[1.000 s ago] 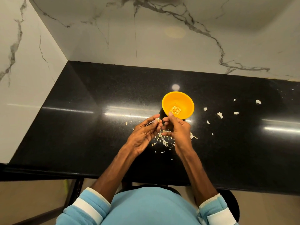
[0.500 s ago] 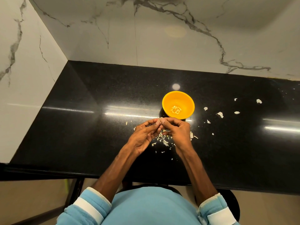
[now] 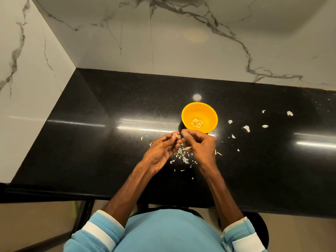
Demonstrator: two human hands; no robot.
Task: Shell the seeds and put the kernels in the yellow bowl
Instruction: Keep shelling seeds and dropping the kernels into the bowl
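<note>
The yellow bowl (image 3: 209, 113) stands on the black counter (image 3: 91, 139), with several pale kernels (image 3: 197, 123) lying in its bottom. Just in front of the bowl my left hand (image 3: 161, 151) and my right hand (image 3: 201, 146) meet fingertip to fingertip. My left thumb and fingers pinch a small pale seed (image 3: 177, 136). My right fingertips are curled and pinched next to it, blurred, so what they hold is unclear. Under both hands lies a heap of shell bits (image 3: 182, 154).
Larger pale husk pieces (image 3: 246, 128) are scattered on the counter right of the bowl, more at the far right (image 3: 289, 113). Marble walls close off the left and back. The counter's front edge runs just above my lap.
My right hand has come back from the bowl's rim to meet the left fingertips. The fingertips now sit slightly apart, the right ones blurred with motion.
</note>
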